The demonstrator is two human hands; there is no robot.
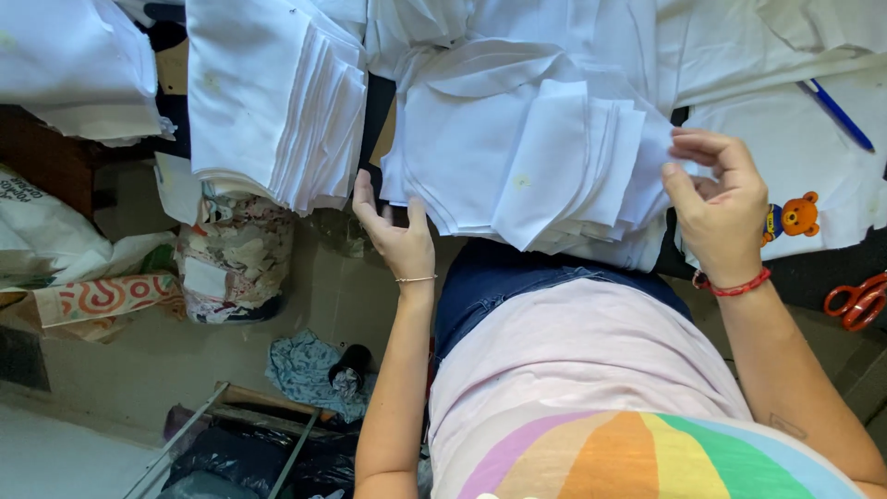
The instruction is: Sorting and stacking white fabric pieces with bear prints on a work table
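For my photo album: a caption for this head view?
Two hands, left hand and right hand, sorting a fanned stack of white fabric pieces.

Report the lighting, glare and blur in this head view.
Head view: even, soft light; the white fabric stack is bright and partly washed out, so layer edges fade toward the top. Left hand and right hand are reasonably sharp, with slight softness. The floor below is dimmer. The wide lens bends the edges.

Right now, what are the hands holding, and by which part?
The right hand pinches the right edge of the white fabric pieces. The left hand rests at the stack's left edge, gripping nothing clearly.
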